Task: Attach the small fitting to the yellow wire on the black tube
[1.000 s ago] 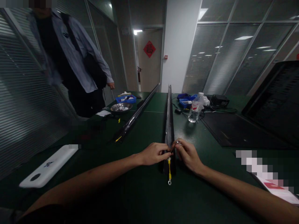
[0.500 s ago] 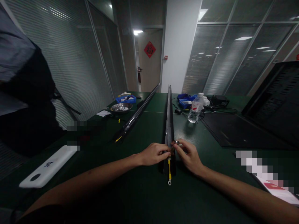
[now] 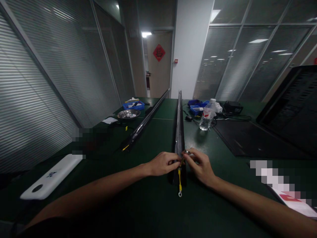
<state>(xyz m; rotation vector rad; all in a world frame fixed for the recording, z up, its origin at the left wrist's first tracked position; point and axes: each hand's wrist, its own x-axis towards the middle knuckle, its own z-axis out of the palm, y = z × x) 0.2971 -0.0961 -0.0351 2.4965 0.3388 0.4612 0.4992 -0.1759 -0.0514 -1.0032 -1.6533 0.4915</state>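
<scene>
A long dark bar [image 3: 178, 129] runs away from me down the middle of the green table. Over its near end my left hand [image 3: 163, 164] is closed in a pinch, right at the top of a short yellow wire [image 3: 180, 178]. A ring terminal [image 3: 180, 194] ends that wire, hanging toward me. From the right, my right hand [image 3: 201, 165] is closed too, its thumb and forefinger on a small shiny metal piece [image 3: 187, 151] whose kind I cannot make out. The fingertips of both hands nearly meet and hide what lies between them.
A second dark bar [image 3: 142, 127] lies to the left. Beyond it are a metal bowl [image 3: 128, 114] and a blue tray [image 3: 133, 105]. On the right stand a water bottle [image 3: 207, 115], blue bins [image 3: 196, 110] and a black panel [image 3: 292, 112]. A white device [image 3: 52, 177] lies front left.
The person in dark clothing at the left has gone out of view. My hands, the yellow wire and the bar have hardly moved.
</scene>
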